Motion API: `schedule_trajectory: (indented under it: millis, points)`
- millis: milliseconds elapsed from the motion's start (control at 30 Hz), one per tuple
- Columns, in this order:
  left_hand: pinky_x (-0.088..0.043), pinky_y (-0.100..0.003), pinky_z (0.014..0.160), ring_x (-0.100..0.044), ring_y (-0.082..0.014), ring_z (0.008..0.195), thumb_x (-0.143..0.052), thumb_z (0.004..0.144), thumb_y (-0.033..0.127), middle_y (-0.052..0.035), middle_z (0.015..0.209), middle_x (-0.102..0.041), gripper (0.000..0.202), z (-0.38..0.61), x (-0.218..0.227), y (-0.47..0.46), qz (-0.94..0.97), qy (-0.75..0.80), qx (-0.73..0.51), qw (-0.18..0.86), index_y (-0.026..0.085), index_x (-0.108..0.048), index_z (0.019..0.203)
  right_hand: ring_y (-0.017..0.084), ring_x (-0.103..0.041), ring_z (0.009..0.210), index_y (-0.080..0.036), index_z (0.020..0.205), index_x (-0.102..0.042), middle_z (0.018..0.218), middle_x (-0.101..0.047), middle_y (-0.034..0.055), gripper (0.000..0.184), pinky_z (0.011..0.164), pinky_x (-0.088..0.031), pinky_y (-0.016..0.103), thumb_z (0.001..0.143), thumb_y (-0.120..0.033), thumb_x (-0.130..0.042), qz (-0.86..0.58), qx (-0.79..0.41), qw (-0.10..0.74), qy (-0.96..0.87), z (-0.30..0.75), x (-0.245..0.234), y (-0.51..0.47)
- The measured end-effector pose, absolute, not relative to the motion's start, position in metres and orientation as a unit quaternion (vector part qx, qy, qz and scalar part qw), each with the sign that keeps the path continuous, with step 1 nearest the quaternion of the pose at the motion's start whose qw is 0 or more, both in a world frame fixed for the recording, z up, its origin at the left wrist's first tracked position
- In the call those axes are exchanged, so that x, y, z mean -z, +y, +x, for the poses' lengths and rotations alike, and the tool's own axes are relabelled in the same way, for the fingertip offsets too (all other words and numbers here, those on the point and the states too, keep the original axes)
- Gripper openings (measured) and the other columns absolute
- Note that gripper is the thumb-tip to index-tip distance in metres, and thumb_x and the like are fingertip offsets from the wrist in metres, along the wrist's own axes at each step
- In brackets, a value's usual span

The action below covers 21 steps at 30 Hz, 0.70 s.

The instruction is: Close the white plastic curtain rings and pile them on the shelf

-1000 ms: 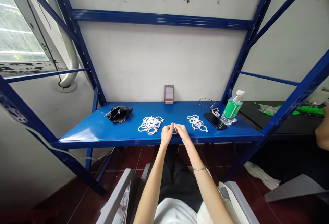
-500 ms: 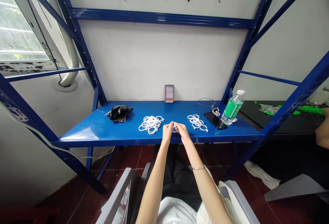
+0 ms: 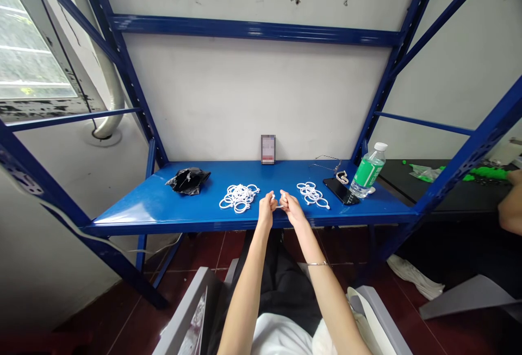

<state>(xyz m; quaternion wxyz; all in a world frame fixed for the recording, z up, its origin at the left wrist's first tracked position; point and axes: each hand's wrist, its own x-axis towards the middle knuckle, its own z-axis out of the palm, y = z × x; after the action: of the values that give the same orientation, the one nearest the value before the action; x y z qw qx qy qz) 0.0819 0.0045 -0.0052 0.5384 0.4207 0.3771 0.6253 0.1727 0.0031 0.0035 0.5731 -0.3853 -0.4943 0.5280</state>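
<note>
My left hand (image 3: 266, 206) and my right hand (image 3: 290, 206) are closed on a small white ring (image 3: 279, 206), one on each side of it. The ring spans the narrow gap between them, just above the front edge of the blue table (image 3: 163, 219). Fingers hide most of it. To the left of my hands lies a pile of white rings (image 3: 240, 197). A smaller group of white rings (image 3: 313, 195) rests to the right, beside a black phone (image 3: 340, 191).
A crumpled black plastic bag (image 3: 188, 181) lies at the left. At the right stand a water bottle (image 3: 369, 170) and thin-framed glasses (image 3: 326, 162). A small upright card or screen (image 3: 268, 149) leans on the wall. Blue posts flank the table; another person's arm (image 3: 510, 203) shows far right.
My hands have moved slightly apart, and the gap between them has widened, showing more of the ring's lower side. The piles look unchanged.
</note>
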Motion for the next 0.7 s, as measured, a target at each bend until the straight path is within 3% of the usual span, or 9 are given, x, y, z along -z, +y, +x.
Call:
schedule_trajectory:
  millis: [100,200,300,400,533,700]
  points:
    - [-0.018,-0.023,0.045,-0.015,-0.0050,0.045,-0.053,0.072,0.055,0.0087,0.048,-0.016,0.048,0.082,0.006,0.004,0.432,0.366,-0.628,0.534,0.021,-0.024,0.053,0.007,-0.018,0.044,-0.022,0.050,-0.031,0.045,-0.021,-0.0086,0.054,0.044,-0.021,0.026,0.065,-0.060,-0.066,-0.366,-0.539,0.589,-0.478,0.177,-0.002,0.003]
    - [-0.025,-0.022,0.047,-0.024,-0.0063,0.046,-0.050,0.076,0.054,0.0067,0.049,-0.026,0.043,0.080,0.008,0.004,0.476,0.360,-0.610,0.522,0.019,-0.036,0.055,0.007,-0.022,0.043,-0.022,0.052,-0.040,0.045,-0.027,-0.0076,0.046,0.045,-0.029,0.026,0.068,-0.056,-0.066,-0.354,-0.552,0.604,-0.453,0.184,0.004,0.006]
    - [-0.032,-0.023,0.051,-0.033,-0.0086,0.049,-0.046,0.080,0.049,0.0051,0.051,-0.034,0.036,0.077,0.011,0.004,0.523,0.365,-0.602,0.480,0.018,-0.048,0.063,0.009,-0.033,0.044,-0.021,0.064,-0.054,0.053,-0.047,-0.0023,0.035,0.051,-0.039,0.028,0.072,-0.055,-0.063,-0.355,-0.562,0.601,-0.445,0.190,0.010,0.010]
    - [-0.038,-0.024,0.057,-0.042,-0.0108,0.055,-0.045,0.084,0.044,0.0029,0.057,-0.043,0.031,0.070,0.013,0.001,0.560,0.387,-0.607,0.412,0.018,-0.051,0.068,0.013,-0.050,0.059,-0.021,0.082,-0.064,0.080,-0.064,0.0055,0.030,0.061,-0.046,0.030,0.073,-0.049,-0.062,-0.345,-0.561,0.602,-0.451,0.192,0.012,0.011]
    - [-0.043,-0.030,0.067,-0.053,-0.0171,0.070,-0.042,0.089,0.036,-0.0051,0.076,-0.058,0.026,0.048,0.014,-0.006,0.627,0.478,-0.580,0.204,0.018,-0.058,0.081,0.019,-0.061,0.087,-0.023,0.101,-0.065,0.113,-0.064,0.0078,0.035,0.078,-0.049,0.032,0.073,-0.043,-0.065,-0.330,-0.564,0.611,-0.447,0.190,0.011,0.005]
    - [-0.043,-0.039,0.079,-0.052,-0.0283,0.097,-0.038,0.092,0.023,-0.0133,0.098,-0.062,0.028,0.009,0.010,-0.005,0.653,0.562,-0.505,-0.047,0.018,-0.065,0.093,0.021,-0.060,0.100,-0.024,0.101,-0.067,0.120,-0.061,0.0074,0.031,0.086,-0.047,0.034,0.076,-0.042,-0.064,-0.332,-0.541,0.599,-0.489,0.188,0.009,-0.002]
